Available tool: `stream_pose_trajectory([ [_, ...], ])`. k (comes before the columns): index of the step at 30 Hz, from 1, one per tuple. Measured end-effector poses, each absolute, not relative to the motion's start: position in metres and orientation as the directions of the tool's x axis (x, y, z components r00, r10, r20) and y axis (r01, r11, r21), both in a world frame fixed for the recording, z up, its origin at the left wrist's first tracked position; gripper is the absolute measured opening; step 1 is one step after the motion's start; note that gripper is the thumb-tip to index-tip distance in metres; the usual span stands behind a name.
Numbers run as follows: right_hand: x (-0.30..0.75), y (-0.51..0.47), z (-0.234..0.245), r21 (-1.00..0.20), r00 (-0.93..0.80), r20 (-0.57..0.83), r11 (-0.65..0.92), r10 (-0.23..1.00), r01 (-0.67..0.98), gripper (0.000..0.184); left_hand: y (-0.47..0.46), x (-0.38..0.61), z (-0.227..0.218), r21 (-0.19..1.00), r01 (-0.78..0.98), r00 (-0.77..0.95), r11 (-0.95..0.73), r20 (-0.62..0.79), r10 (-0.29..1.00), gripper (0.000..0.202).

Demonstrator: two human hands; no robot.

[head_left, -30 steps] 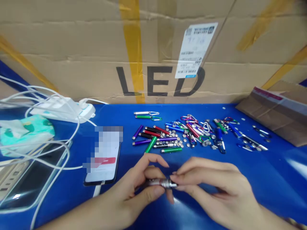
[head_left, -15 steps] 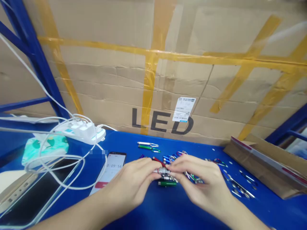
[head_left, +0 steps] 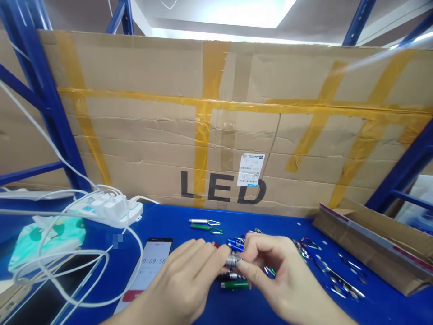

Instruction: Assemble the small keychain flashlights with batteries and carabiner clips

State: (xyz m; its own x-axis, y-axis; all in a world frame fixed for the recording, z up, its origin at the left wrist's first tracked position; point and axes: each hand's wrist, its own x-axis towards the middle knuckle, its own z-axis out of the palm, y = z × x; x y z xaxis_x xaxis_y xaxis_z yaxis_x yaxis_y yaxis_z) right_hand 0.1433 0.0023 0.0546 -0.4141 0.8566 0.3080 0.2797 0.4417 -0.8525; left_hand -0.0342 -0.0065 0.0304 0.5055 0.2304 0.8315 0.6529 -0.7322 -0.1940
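Note:
Between my two hands is a small silver ringed cylinder [head_left: 232,262], its ends covered by fingers. My left hand [head_left: 184,276] is closed on its left end, back of the hand toward me. On its right end, the thumb and curled fingers of my right hand [head_left: 275,266] pinch it. Just below the hands lies a green metal tube [head_left: 234,285], with a black and silver tube [head_left: 229,275] beside it, partly hidden. Behind my fingers are blue metal tubes [head_left: 236,245] and a red piece [head_left: 215,244]. What exactly the cylinder belongs to is unclear.
Farther back lie a silver tube with a clip [head_left: 203,221] and a green one [head_left: 204,227]. Several tubes, clips and small discs [head_left: 338,275] are scattered right, near an open cardboard box [head_left: 368,253]. Left are a phone [head_left: 149,266], white cables [head_left: 135,234] and a power strip [head_left: 115,210].
The view has tilted up, so the ceiling shows above the large carton. My right fingers have curled more around the cylinder's right end; both hands still hold it.

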Motion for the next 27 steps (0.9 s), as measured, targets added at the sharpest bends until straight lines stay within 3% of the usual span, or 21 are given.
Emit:
stream_pose_trajectory([
  [2,0.144,0.007,0.052,-0.933,-0.438,0.122,0.253,0.89,0.255,0.031,-0.006,-0.037,0.027,-0.284,0.673,0.537,-0.683,0.823,0.187,0.026],
  [5,0.147,0.015,0.047,-0.983,-0.524,-0.078,0.021,0.848,0.182,0.043,-0.005,-0.041,0.023,-0.374,0.673,0.585,-0.639,0.797,0.15,0.032],
  [8,0.148,0.022,0.041,-0.984,-0.617,-0.176,-0.155,0.767,0.088,0.047,-0.003,-0.043,0.021,-0.426,0.65,0.629,-0.629,0.766,0.132,0.03],
  [11,0.147,0.027,0.035,-0.978,-0.663,-0.178,-0.203,0.727,0.04,0.048,0.001,-0.044,0.022,-0.426,0.65,0.645,-0.629,0.747,0.161,0.033],
  [14,0.146,0.029,0.03,-0.972,-0.713,-0.169,-0.234,0.681,0.008,0.048,0.004,-0.043,0.021,-0.405,0.655,0.642,-0.638,0.743,0.188,0.038],
  [16,0.146,0.031,0.027,-0.932,-0.761,-0.184,-0.356,0.622,-0.065,0.044,0.005,-0.043,0.017,-0.367,0.657,0.629,-0.659,0.748,0.21,0.038],
  [20,0.146,0.034,0.024,-0.8,-0.805,-0.198,-0.567,0.56,-0.197,0.035,0.006,-0.042,0.006,-0.186,0.687,0.542,-0.703,0.776,0.324,0.032],
  [27,0.142,0.039,0.017,-0.847,-0.761,-0.24,-0.513,0.603,-0.14,0.045,0.012,-0.04,0.001,-0.043,0.685,0.514,-0.727,0.736,0.44,0.03],
])
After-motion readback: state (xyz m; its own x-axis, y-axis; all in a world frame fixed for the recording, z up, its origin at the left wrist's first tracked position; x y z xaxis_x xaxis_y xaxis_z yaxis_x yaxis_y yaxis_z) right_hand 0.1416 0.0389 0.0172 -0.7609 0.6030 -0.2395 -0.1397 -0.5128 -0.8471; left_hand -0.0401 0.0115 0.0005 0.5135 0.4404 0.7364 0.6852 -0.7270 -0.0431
